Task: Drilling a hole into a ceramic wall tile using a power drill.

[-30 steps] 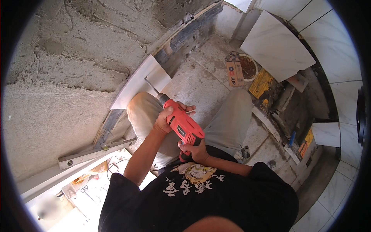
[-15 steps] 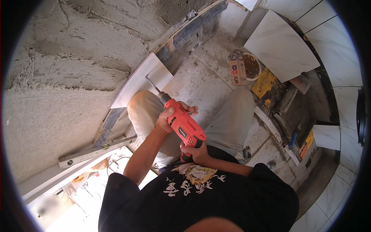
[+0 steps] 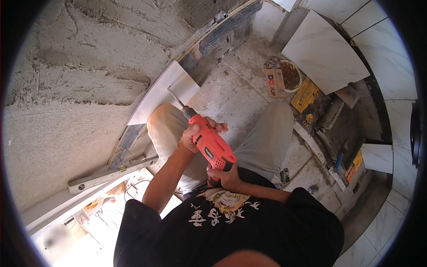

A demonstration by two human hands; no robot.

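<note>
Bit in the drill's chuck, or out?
In: the bit juts from the chuck of the red drill, pointing at the white tile. Whether it's spinning, cannot tell.

We wear a black short-sleeved T-shirt (image 3: 280,222), white lettering (image 3: 218,217) and a yellowish print (image 3: 230,201) on its front, pale trousers (image 3: 267,138) beyond its hem.

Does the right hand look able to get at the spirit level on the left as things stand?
Probably not: the right hand is around the grip of the red power drill, and the left forearm lies between it and the spirit level.
</note>
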